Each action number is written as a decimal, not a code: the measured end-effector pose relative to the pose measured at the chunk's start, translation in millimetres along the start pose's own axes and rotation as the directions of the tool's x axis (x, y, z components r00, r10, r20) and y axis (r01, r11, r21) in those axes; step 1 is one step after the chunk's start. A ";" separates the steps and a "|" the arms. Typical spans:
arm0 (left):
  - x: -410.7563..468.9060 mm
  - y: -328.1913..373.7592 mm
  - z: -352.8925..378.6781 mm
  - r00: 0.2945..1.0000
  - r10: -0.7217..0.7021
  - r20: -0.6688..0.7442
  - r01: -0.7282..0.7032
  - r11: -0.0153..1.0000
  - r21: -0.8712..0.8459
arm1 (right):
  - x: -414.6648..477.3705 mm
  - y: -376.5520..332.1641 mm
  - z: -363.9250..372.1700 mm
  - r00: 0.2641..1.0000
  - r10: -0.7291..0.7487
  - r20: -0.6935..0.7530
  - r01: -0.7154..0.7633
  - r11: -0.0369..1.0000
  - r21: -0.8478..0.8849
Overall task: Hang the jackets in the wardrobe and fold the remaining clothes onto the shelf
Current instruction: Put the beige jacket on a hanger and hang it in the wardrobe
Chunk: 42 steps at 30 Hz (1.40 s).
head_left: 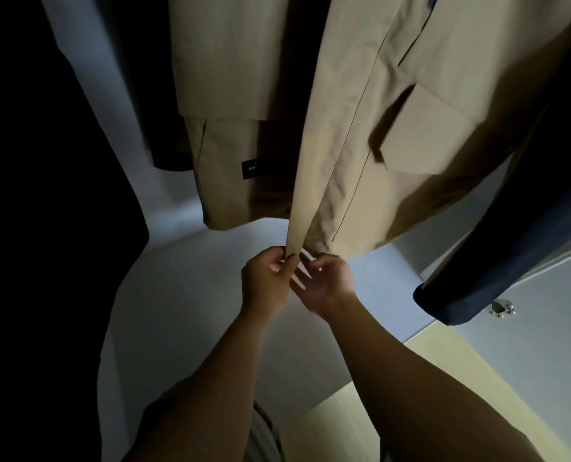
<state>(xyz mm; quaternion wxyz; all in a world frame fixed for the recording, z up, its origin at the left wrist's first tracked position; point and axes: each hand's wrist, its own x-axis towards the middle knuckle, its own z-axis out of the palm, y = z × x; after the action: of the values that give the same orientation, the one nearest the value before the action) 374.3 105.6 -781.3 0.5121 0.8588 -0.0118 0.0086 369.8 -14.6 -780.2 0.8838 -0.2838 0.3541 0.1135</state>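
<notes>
beige jacket (360,145), hung: we are pinching its hem in left hand (267,282), right hand (327,283) loosely apart beside, straightening the front.

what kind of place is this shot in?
Most likely inside a home wardrobe: a beige jacket and a navy garment hang from above, pale panels close in around them, and a metal fitting sits on the right-hand panel.

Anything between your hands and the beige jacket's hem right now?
Nothing visible. The left hand pinches the front hem corner of the beige jacket, and the right hand is right beside it, its fingers blurred. The navy sleeve hangs off to the right, apart from both hands.
</notes>
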 end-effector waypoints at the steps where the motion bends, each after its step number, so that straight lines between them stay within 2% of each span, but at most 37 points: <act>1: 0.0 0.7 0.6 0.999 0.039 0.006 -0.039 0.999 0.010 | 2.4 1.0 -1.8 0.998 -0.016 0.053 0.013 0.999 0.052; 3: 6.1 4.0 2.3 0.997 0.065 0.030 -0.065 0.998 0.001 | 3.6 0.7 -5.1 0.989 -0.048 0.137 0.033 0.993 0.110; 6: 15.5 3.9 3.9 0.998 -0.056 0.014 0.057 0.993 -0.108 | 5.5 -1.5 -12.0 0.974 -0.093 0.208 0.074 0.993 0.096; 10: 20.0 2.6 6.0 0.979 -0.201 0.032 0.203 0.952 -0.227 | 5.0 -2.4 -13.4 0.968 -0.154 0.196 0.151 0.988 0.031; 12: 21.1 3.9 7.6 0.922 -0.372 0.107 0.383 0.838 -0.388 | 3.6 -2.8 -13.1 0.967 -0.167 0.192 0.179 0.983 -0.043; 13: 21.9 4.0 8.1 0.874 -0.451 0.179 0.478 0.734 -0.483 | 3.4 -3.4 -13.0 0.966 -0.173 0.193 0.195 0.976 -0.101; 15: 23.8 3.5 8.7 0.806 -0.504 0.311 0.578 0.553 -0.601 | 2.2 -6.0 -14.4 0.967 -0.178 0.182 0.217 0.950 -0.226; 16: 25.0 2.7 9.0 0.800 -0.500 0.332 0.585 0.527 -0.616 | 1.6 -7.4 -16.4 0.969 -0.178 0.170 0.221 0.934 -0.281; 19: 29.4 1.9 9.1 0.820 -0.483 0.306 0.556 0.548 -0.625 | 0.1 -12.6 -24.8 0.971 -0.181 0.154 0.231 0.866 -0.443; 22: 29.6 3.0 10.6 0.815 -0.459 0.354 0.567 0.508 -0.648 | -2.8 -20.0 -35.3 0.977 -0.181 0.113 0.214 0.822 -0.528; 26: 28.2 5.4 14.1 0.815 -0.417 0.404 0.575 0.489 -0.656 | -11.4 -29.1 -48.9 0.975 -0.192 0.110 0.220 0.789 -0.573; 29: 24.4 10.0 18.9 0.780 -0.346 0.521 0.624 0.475 -0.620 | -17.1 -33.9 -56.8 0.968 -0.202 0.147 0.250 0.796 -0.551; 32: 19.9 9.5 25.5 0.755 -0.246 0.609 0.631 0.527 -0.569 | -19.0 -38.3 -62.1 0.970 -0.184 0.159 0.238 0.850 -0.469; 34: 17.9 11.5 27.7 0.758 -0.197 0.622 0.596 0.599 -0.535 | -16.7 -40.6 -62.0 0.967 -0.230 0.110 0.254 0.835 -0.489; 37: 15.9 18.8 31.6 0.800 -0.159 0.578 0.531 0.634 -0.562 | -12.5 -44.0 -59.7 0.956 -0.283 0.078 0.284 0.824 -0.489; 42: 18.6 20.9 38.2 0.909 -0.218 0.354 0.404 0.666 -0.627 | -14.0 -49.3 -63.3 0.937 -0.123 0.326 0.241 0.904 -0.353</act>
<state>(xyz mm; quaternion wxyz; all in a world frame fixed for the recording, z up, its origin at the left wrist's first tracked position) 392.4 61.9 -780.6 0.7813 0.5897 0.0695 -0.1923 343.9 -91.5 -787.0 0.8597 -0.4648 0.1600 0.1385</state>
